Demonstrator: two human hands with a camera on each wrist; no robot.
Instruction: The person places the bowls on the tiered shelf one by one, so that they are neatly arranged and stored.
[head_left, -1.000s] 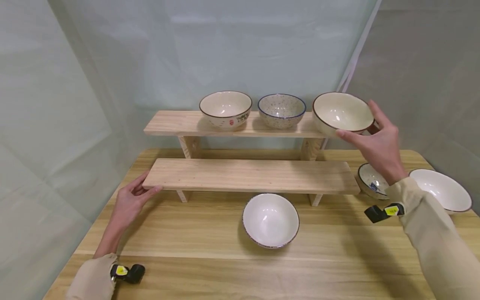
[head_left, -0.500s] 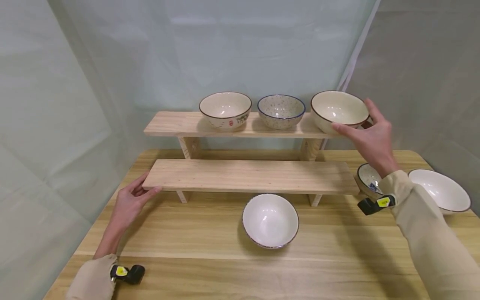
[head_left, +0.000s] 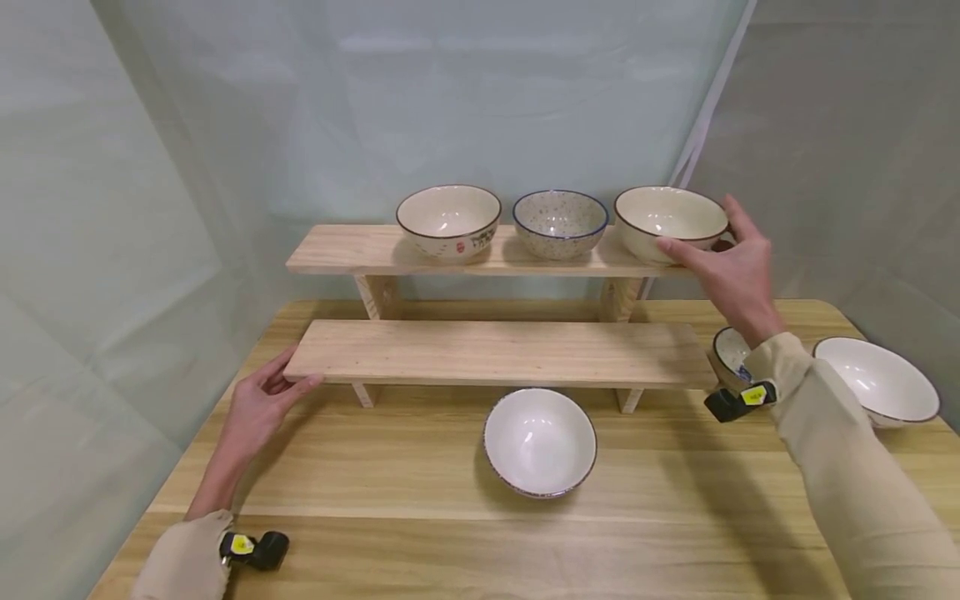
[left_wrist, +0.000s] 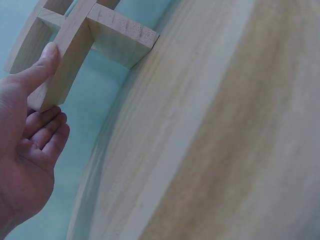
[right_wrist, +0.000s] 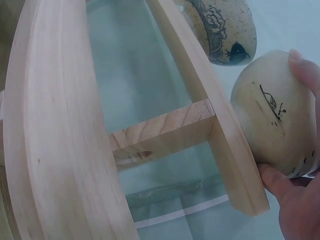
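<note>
My right hand (head_left: 738,271) grips a cream bowl with a brown rim (head_left: 652,237) by its right side, at the right end of the upper shelf (head_left: 337,247). In the right wrist view this bowl (right_wrist: 270,110) shows a dark painted motif and sits against the shelf board. Beside it on the same shelf stand a speckled bowl with a blue rim (head_left: 561,237) and another cream bowl with a small red mark (head_left: 450,229). My left hand (head_left: 255,408) pinches the left end of the lower shelf (head_left: 487,350), thumb on top and fingers beneath, as the left wrist view shows.
A white bowl (head_left: 540,442) stands on the wooden table (head_left: 375,533) in front of the lower shelf. Right of the stand are a patterned bowl (head_left: 729,354), partly hidden by my right arm, and a wide white bowl (head_left: 877,379). Pale cloth (head_left: 480,100) hangs behind.
My right hand has carried the cream bowl slightly left and down, nearer the speckled bowl and onto the upper shelf. The left hand stays at the lower shelf's end.
</note>
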